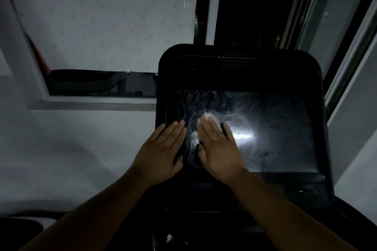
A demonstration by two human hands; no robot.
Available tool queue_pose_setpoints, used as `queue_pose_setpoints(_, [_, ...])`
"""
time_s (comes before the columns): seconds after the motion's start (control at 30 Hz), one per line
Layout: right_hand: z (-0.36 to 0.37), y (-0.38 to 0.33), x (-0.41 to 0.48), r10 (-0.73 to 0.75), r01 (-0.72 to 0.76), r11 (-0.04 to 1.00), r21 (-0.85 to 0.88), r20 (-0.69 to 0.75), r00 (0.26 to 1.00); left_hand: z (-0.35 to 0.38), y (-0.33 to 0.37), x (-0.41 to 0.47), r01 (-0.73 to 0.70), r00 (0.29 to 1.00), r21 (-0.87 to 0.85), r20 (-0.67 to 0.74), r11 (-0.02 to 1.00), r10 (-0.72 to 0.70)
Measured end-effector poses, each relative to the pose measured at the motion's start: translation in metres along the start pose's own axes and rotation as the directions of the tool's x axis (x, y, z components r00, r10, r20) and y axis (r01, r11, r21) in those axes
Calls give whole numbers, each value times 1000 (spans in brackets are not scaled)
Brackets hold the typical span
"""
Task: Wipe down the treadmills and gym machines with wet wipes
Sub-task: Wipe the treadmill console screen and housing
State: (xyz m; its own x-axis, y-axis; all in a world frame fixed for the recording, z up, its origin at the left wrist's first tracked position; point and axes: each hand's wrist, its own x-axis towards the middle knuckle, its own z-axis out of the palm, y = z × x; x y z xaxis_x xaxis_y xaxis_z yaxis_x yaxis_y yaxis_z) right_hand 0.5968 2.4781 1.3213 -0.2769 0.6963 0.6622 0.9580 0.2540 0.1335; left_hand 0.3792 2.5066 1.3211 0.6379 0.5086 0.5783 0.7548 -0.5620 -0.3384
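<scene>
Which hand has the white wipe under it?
The right hand: the wipe peeks out from under it. The left hand lies flat with no wipe.

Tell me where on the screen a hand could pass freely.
Free: the right half of the screen, from the right hand to its right edge, and the strip between the hands and the vent above. Crowded: left-centre, where the left hand rests at the edge and the right hand presses the wipe.
</scene>
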Motion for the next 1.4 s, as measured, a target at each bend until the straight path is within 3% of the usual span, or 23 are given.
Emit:
queue_pose_setpoints(0.07, [1,1,-10,-68,69,997,-22,12,998,-1,0,0,-5,1000,10,4,1000,5])
queue_pose_setpoints(0.3, [-5,0,0,-74,72,996,-45,-47,996,-8,6,-2,-14,1000,-1,-18,1000,14])
queue_pose_setpoints(0.47, [-2,-5,7,25,-25,1000,-1,-77,997,-4,0,-2,20,1000,27,9,999,-20])
queue_pose_setpoints(0.63, [6,-10,-25,-148,148,989,-7,6,989,0,-8,0,-6,1000,36,-25,999,7])
queue_pose_setpoints(0.73, [1,9,8,12,-16,995,-100,-41,999,-5,-17,12,-14,999,68,-39,998,16])
queue_pose_setpoints(0.8, [2,3,40,113,-117,991,-62,-64,992,-9,-22,20,-2,1000,81,-21,997,4])
queue_pose_setpoints(1.0, [11,-9,7,-138,134,990,-53,-72,988,-8,-25,19,-8,999,66,-32,998,10])
queue_pose_setpoints(1.4, [-15,-15,10,-165,168,986,-1,-198,966,-26,-12,-4,41,999,82,-15,996,-39])
